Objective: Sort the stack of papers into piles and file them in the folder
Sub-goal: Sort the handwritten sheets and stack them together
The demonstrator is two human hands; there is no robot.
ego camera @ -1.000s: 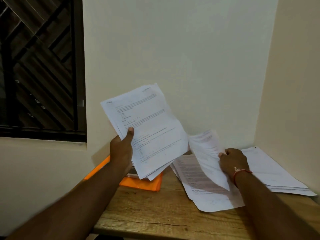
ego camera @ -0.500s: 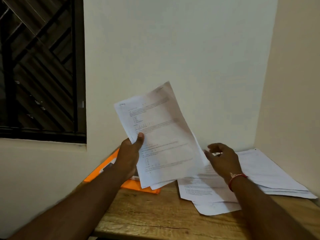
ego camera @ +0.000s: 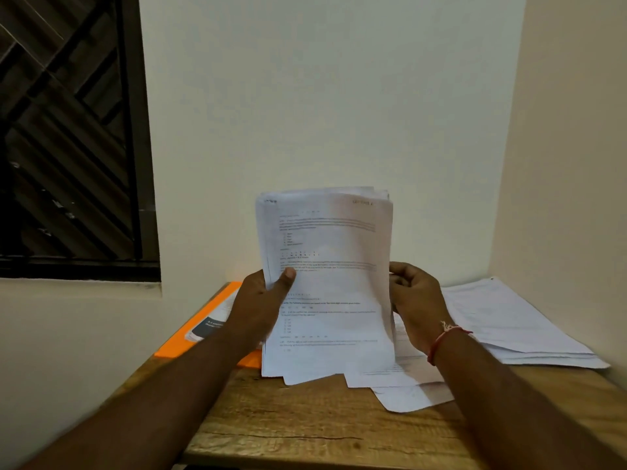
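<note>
Your left hand grips the stack of papers at its 9 o'clock edge, with the thumb pressed on the front page, and holds it upright above the table. Half a second ago the stack was tilted and more to the left; now it stands straight in the middle. Your right hand, which hovered open over the loose sheets, has come to the stack's 3 o'clock edge with curled fingers. Whether they pinch the paper I cannot tell. The orange folder lies at 8 o'clock of the stack, and a flat pile at 3 o'clock.
</note>
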